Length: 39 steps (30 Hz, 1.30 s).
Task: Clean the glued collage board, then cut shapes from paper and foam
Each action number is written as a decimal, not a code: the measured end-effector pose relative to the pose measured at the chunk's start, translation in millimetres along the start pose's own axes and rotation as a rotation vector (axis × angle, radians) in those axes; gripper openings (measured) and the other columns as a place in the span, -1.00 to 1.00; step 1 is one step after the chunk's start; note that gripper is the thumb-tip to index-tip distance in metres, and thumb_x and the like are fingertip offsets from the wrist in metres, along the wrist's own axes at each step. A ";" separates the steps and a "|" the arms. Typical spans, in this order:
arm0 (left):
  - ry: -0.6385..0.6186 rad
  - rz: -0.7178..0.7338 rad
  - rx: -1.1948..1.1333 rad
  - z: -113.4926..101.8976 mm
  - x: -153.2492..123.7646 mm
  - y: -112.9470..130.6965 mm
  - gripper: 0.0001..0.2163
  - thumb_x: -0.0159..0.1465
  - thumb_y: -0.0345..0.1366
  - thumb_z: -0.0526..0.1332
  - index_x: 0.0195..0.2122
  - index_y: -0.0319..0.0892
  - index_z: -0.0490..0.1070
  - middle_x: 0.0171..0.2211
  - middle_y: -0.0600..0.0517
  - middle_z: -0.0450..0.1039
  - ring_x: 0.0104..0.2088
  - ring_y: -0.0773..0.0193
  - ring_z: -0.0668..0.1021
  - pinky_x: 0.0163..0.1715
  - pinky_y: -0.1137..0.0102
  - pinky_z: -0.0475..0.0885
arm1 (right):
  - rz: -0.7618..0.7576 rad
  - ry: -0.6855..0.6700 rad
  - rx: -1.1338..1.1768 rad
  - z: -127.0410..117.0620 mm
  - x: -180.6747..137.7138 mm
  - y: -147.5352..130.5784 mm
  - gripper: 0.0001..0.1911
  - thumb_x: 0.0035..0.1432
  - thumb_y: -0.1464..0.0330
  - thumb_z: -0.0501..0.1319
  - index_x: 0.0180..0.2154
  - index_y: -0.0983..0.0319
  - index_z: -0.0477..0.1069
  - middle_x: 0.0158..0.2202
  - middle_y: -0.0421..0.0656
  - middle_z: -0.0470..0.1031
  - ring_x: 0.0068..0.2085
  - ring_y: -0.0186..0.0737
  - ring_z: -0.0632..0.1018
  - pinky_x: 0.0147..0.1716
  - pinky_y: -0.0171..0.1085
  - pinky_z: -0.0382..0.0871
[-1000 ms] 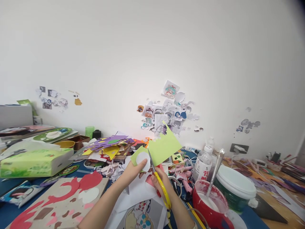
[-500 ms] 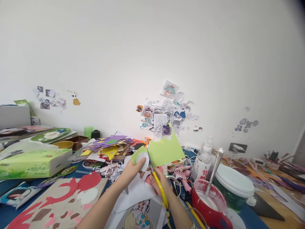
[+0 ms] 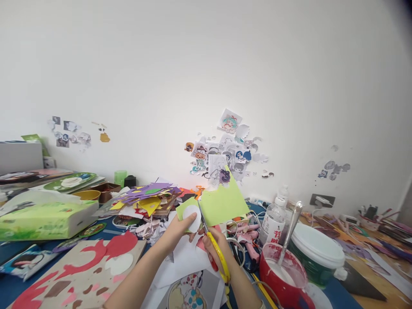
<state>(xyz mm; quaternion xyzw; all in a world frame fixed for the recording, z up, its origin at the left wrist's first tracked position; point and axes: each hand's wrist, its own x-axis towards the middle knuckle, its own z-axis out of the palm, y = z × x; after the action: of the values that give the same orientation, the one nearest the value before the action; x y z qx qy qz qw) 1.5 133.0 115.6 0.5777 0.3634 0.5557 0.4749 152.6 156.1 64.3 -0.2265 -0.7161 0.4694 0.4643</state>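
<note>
My left hand (image 3: 184, 224) is closed, its thumb pressing a white paper oval (image 3: 190, 218) against a light green paper piece (image 3: 183, 209). My right hand (image 3: 216, 245) grips a pair of scissors (image 3: 222, 259) with yellow handles and some red on the inside of the grip. The blades point up and away from me, between the small green piece and a larger light green sheet (image 3: 223, 204) with a ragged upper edge. Whether the two green parts still join is hidden by the blades. Below the hands lie white paper and a printed cartoon sheet (image 3: 189, 292).
A red cup (image 3: 283, 270) with white paste and a spoon (image 3: 291, 229) stands at right, beside a bottle (image 3: 272, 223) and a lidded tub (image 3: 317, 249). Left are a tissue pack (image 3: 38, 219), cardboard with red cutouts (image 3: 86, 274) and a pile of paper scraps (image 3: 151, 197).
The scissor handles have spread wider apart in my right hand, and red now shows on the grip. The green sheet shifts slightly; my left hand stays nearly still.
</note>
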 end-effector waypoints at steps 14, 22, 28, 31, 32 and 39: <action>0.116 0.050 0.174 -11.9 8.4 -0.2 -0.59 0.04 0.09 0.17 -0.43 -0.23 0.33 -0.53 0.02 0.42 -0.62 0.30 0.46 -0.60 0.39 0.41 | -0.083 -0.110 0.003 -7.4 4.4 5.7 -0.32 0.02 -0.10 0.11 0.03 0.24 0.26 -0.59 -0.30 0.25 -0.63 -0.45 0.20 -0.63 -0.43 0.12; -0.012 -0.091 0.197 -1.2 -0.4 1.5 -0.64 0.10 0.03 0.16 -0.49 -0.22 0.30 -0.72 0.08 0.35 -0.72 0.37 0.38 -0.69 0.48 0.30 | -0.177 -0.091 -0.020 -5.9 3.8 -2.4 -0.44 0.04 -0.06 0.12 -0.08 0.21 0.33 -0.44 -0.18 0.36 -0.42 -0.26 0.37 -0.37 -0.29 0.28; 0.024 -0.126 0.128 2.9 -2.4 4.2 -0.67 0.09 -0.01 0.18 -0.47 -0.22 0.30 -0.75 0.10 0.32 -0.75 0.38 0.35 -0.69 0.47 0.28 | -0.139 -0.039 -0.034 -3.6 1.1 -10.4 -0.48 0.05 -0.05 0.12 -0.13 0.20 0.36 -0.40 -0.14 0.42 -0.36 -0.20 0.43 -0.26 -0.22 0.34; 0.001 -0.122 0.113 1.4 -1.5 5.0 -0.67 0.07 -0.01 0.18 -0.47 -0.23 0.31 -0.64 0.05 0.39 -0.75 0.39 0.35 -0.71 0.47 0.26 | -0.179 -0.028 -0.022 -2.6 2.2 -8.4 -0.52 0.06 -0.04 0.11 -0.17 0.20 0.37 -0.31 -0.10 0.45 -0.24 -0.13 0.45 -0.13 -0.16 0.31; -0.017 -0.121 0.109 0.7 -1.2 5.6 -0.67 0.07 -0.02 0.18 -0.46 -0.24 0.32 -0.58 0.03 0.42 -0.75 0.40 0.36 -0.72 0.47 0.25 | -0.186 -0.024 -0.025 -2.7 2.6 -7.5 -0.53 0.06 -0.03 0.12 -0.19 0.20 0.37 -0.30 -0.10 0.46 -0.23 -0.13 0.46 -0.12 -0.17 0.30; -0.072 -0.122 0.139 -3.3 -3.1 10.9 -0.72 0.10 -0.07 0.14 -0.44 -0.22 0.31 -0.51 0.02 0.44 -0.75 0.43 0.33 -0.73 0.48 0.19 | -0.130 -0.023 -0.121 -8.8 2.3 -0.1 -0.55 0.05 -0.02 0.15 -0.28 0.24 0.35 -0.42 -0.16 0.37 -0.40 -0.28 0.37 -0.47 -0.37 0.26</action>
<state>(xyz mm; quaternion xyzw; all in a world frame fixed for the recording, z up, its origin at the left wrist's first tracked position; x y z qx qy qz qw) -3.4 127.4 124.9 0.6055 0.4182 0.4782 0.4794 159.3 161.9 66.6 -0.2018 -0.7618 0.3967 0.4707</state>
